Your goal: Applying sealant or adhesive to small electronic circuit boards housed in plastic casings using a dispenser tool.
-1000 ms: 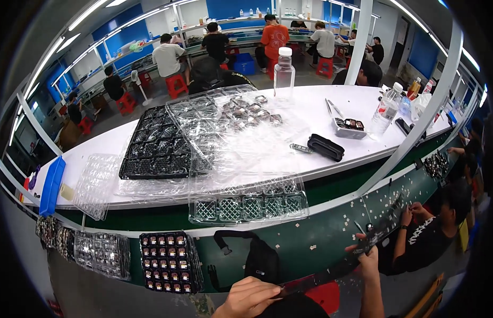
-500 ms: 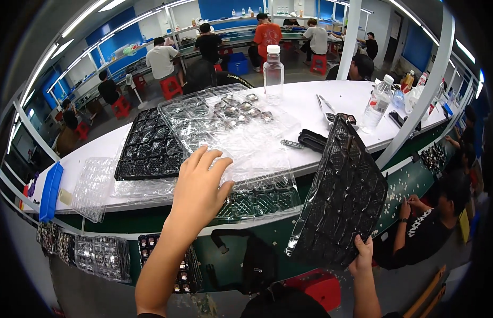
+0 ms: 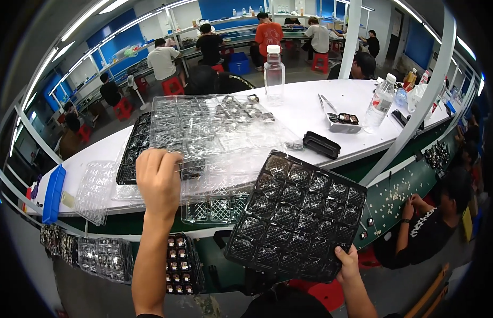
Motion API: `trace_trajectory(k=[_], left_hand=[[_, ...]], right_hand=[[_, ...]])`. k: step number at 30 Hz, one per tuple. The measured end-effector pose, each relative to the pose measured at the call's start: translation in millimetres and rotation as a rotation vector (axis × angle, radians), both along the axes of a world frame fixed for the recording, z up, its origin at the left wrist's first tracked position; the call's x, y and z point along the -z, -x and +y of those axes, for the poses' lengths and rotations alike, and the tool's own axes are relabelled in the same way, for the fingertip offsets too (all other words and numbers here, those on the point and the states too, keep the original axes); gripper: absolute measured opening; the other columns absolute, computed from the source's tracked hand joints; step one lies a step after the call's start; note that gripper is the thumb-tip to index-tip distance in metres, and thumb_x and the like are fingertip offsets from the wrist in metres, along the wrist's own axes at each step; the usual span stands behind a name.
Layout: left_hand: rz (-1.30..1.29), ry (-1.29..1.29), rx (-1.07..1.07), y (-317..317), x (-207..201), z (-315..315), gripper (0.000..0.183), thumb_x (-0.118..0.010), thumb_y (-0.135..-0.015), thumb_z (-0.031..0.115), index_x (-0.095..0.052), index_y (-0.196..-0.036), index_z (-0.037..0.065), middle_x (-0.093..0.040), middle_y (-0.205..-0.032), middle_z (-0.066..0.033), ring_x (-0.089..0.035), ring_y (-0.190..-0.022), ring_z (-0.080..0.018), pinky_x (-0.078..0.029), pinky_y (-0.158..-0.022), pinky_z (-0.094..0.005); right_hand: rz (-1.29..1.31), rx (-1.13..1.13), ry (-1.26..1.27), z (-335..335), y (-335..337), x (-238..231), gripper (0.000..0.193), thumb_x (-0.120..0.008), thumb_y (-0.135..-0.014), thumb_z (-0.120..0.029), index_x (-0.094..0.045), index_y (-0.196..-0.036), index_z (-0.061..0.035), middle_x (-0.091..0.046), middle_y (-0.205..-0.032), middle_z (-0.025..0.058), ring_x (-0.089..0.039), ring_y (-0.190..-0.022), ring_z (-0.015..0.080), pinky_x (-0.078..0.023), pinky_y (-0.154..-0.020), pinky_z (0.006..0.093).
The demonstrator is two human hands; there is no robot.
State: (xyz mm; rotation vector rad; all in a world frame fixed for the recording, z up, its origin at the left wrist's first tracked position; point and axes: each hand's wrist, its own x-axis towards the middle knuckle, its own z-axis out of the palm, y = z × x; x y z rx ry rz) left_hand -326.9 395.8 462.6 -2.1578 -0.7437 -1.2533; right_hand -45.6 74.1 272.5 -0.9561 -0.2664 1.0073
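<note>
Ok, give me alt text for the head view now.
A person's right hand holds a black compartment tray, while the left hand curls at the edge of a clear tray over a white table. People sit on red stools behind.

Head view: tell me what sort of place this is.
Probably an assembly workshop: small pieces scattered on a green work surface, people on red stools, and a black compartment tray in the right hand.

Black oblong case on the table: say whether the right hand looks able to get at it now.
Probably not: the right hand is occupied gripping the black tray, which in this view lies between that hand and the case.
</note>
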Motion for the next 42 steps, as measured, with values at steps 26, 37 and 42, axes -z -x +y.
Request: trace_trajectory(k=[26,37,42], left_hand=[[-0.954,-0.11,-0.735,302,90,27,0.021,-0.073,-0.091,0.003,-0.053,-0.083,0.001,-0.048,-0.081,-0.0035,-0.043,-0.073,-0.0205,-0.043,-0.071,-0.0339],[-0.347,0.441,-0.97,323,106,32,0.034,-0.071,-0.086,0.015,-0.074,-0.119,0.013,-0.068,-0.107,-0.0086,-0.059,-0.108,-0.0312,-0.046,-0.098,-0.0476],[-0.3,0.372,-1.043,305,106,28,0.047,-0.072,-0.087,0.019,-0.067,-0.133,0.013,-0.066,-0.123,-0.0129,-0.052,-0.124,-0.0368,-0.039,-0.108,-0.0504]], right_hand=[[-0.066,-0.071,0.018,14,-1,-5,0.04,-0.063,-0.097,-0.007,-0.053,-0.135,0.0022,-0.068,-0.124,0.0162,-0.07,-0.107,0.026,-0.06,-0.093,0.04],[-0.068,-0.045,0.017,17,1,-10,0.039,-0.067,-0.096,-0.006,-0.055,-0.132,0.0025,-0.069,-0.12,0.0149,-0.07,-0.103,0.0246,-0.059,-0.092,0.0398],[-0.038,-0.055,-0.022,20,3,-10,0.038,-0.066,-0.097,-0.007,-0.055,-0.133,0.0019,-0.069,-0.124,0.0149,-0.07,-0.108,0.0252,-0.058,-0.095,0.0413]])
